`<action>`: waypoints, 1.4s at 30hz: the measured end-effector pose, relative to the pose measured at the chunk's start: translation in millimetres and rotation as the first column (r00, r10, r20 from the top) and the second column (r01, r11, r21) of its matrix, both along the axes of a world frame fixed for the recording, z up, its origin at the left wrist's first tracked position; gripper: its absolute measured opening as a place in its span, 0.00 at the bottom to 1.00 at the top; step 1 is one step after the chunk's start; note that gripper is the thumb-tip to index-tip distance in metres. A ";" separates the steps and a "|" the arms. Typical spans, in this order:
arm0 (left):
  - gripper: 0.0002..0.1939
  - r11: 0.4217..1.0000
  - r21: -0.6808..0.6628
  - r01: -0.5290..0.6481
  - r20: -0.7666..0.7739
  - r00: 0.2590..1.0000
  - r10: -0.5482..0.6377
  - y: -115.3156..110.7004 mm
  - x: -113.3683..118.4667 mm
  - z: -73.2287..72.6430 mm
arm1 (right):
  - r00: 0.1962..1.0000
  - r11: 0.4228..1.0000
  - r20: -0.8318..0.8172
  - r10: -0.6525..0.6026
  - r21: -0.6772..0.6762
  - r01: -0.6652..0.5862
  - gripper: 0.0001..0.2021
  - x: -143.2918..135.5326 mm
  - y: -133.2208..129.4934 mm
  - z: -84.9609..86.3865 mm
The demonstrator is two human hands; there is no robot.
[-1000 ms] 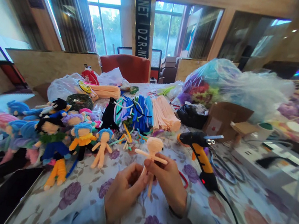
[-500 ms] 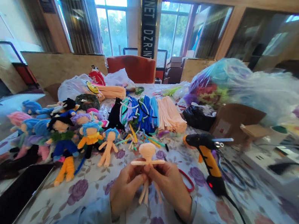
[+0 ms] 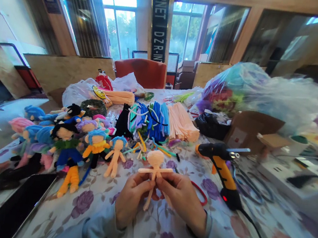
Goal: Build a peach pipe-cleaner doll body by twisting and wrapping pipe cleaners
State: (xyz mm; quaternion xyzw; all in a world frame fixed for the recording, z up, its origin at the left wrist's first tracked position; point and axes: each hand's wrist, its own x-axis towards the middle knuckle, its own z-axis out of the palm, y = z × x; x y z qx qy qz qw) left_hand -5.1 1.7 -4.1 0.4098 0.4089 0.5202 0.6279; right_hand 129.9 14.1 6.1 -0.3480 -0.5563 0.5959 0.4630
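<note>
Upright between my hands is a peach doll figure (image 3: 155, 159) with a round head, arms stretched sideways and thin legs hanging down. My left hand (image 3: 131, 195) pinches its body from the left, just under the arm. From the right, the fingers of my right hand (image 3: 184, 198) close on the body and partly hide it. A finished-looking peach doll with blue hair (image 3: 115, 156) lies to the left, beside a doll in a yellow top (image 3: 95, 145). Several more dolls are piled further left.
A black and yellow glue gun (image 3: 223, 172) stands at the right, its cable running toward me. Bundles of blue stems (image 3: 158, 121) and peach stems (image 3: 181, 120) lie behind. A dark tablet (image 3: 18, 205) is at front left, a cardboard box (image 3: 251, 130) at back right.
The doll has shifted slightly left and turned a little. Its legs, spread apart before, now show as one thin strand below my fingers. My hands have moved slightly around its body.
</note>
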 end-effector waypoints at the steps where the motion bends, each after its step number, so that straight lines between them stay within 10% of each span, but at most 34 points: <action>1: 0.07 1.000 -0.002 -0.008 0.010 1.000 0.008 -0.2 0.6 0.4 | 0.999 1.000 0.044 -0.016 0.025 0.015 0.11 0.4 0.0 -0.9; 42: 0.11 0.923 0.004 -0.384 0.221 0.901 0.374 14.3 -6.9 6.8 | 0.979 0.965 0.119 0.168 -0.224 -0.138 0.23 0.6 -4.4 0.0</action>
